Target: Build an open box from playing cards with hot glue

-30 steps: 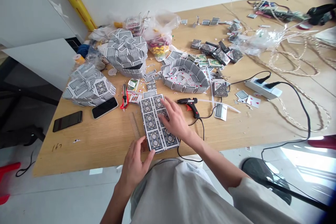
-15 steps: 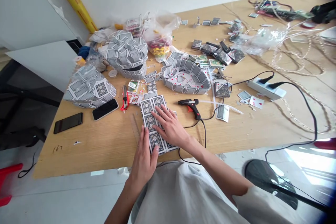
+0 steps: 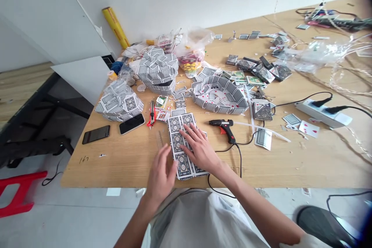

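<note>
A panel of joined playing cards (image 3: 182,162), backs up, lies near the table's front edge. My right hand (image 3: 200,149) rests flat on its right part, fingers spread. Beside the panel's lower left edge is my left hand (image 3: 162,172), fingers apart and slightly blurred, holding nothing. A clear ruler (image 3: 159,139) lies left of the panel, partly hidden by that hand. To the right of the panel sits a black glue gun (image 3: 228,128) with a white glue stick in it. Behind them stands an open card-walled tray (image 3: 221,106) with loose cards inside.
Two card-covered boxes (image 3: 158,68) (image 3: 119,100), two phones (image 3: 96,134) (image 3: 131,123) and a red cutter (image 3: 151,114) lie to the left. Card packs (image 3: 263,71) are at the back. A power strip (image 3: 324,113) with cables is on the right.
The view has shifted, so the table things appear further right. My left hand has come off the panel's left edge and its fingers have opened. My right hand stays on the panel.
</note>
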A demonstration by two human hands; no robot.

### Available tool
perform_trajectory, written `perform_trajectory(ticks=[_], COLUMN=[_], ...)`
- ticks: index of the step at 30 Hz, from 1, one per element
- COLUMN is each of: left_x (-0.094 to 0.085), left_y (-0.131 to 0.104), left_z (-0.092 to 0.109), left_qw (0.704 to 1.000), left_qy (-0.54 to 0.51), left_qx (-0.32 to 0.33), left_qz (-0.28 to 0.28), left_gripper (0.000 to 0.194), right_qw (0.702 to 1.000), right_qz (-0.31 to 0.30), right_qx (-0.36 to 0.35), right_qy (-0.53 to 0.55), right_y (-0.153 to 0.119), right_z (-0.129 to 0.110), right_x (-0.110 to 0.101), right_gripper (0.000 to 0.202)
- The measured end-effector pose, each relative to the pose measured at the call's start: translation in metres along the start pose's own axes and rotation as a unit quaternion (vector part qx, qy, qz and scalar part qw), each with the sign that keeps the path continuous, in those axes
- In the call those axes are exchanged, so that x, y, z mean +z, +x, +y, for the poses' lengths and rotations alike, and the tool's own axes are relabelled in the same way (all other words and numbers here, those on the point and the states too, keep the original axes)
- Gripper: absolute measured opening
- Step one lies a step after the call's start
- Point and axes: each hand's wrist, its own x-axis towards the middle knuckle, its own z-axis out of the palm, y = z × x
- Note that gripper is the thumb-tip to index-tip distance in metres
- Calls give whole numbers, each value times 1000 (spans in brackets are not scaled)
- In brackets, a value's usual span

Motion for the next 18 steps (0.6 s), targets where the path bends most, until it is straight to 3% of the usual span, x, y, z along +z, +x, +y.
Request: perform_trajectory(ticks=[3,6,11,14,18], left_x=[-37,-74,-106,-110,-114], left_y=[49,108,176,192,200], left_z=[-37,-79,-117,-125,-132], left_qw=[993,982,958,946,943], left_qy=[64,147,281,322,326], left_qx=[32,22,-27,-31,-36], left_qz=[92,120,40,-14,-53], left_gripper=[20,22,49,58,44], right_qw=[1000,1000,1000,1000,1000], right_qz=[1,5,4,7,12], right_qx=[2,6,6,7,7], right_qy=[2,3,6,10,14], right_y=[0,0,0,0,0], right_z=[0,-1,-1,-2,-1], right_x=[0,0,-1,-1,-1], right_gripper=[58,58,58,58,58])
